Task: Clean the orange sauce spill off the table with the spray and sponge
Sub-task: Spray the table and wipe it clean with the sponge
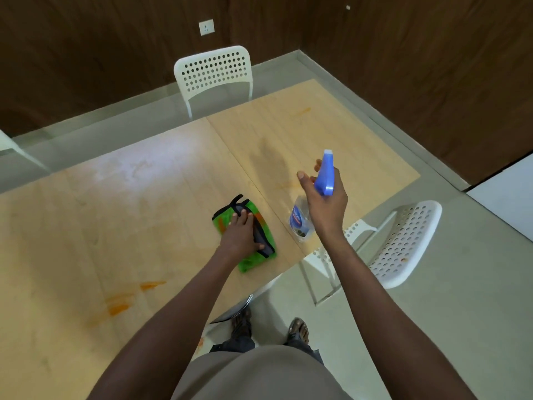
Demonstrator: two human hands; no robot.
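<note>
Two hands worked: the left hand (240,232) pressed flat on one green cloth (245,235), the right hand (326,203) gripped one spray bottle (300,220). Three orange smears (121,304) marked the tabletop (115,212); two white chairs (215,72) stood nearby.

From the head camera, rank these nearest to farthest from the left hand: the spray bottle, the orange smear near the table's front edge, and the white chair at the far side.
From the left hand, which presses on the green cloth:
1. Spray bottle, just to its right, held by the right hand.
2. Orange smear, toward the near left of the table.
3. White chair, beyond the table's far edge.

arms (383,298) bare; shirt (259,373) grey-beige; trousers (233,346) dark; sandals (298,332) dark
</note>
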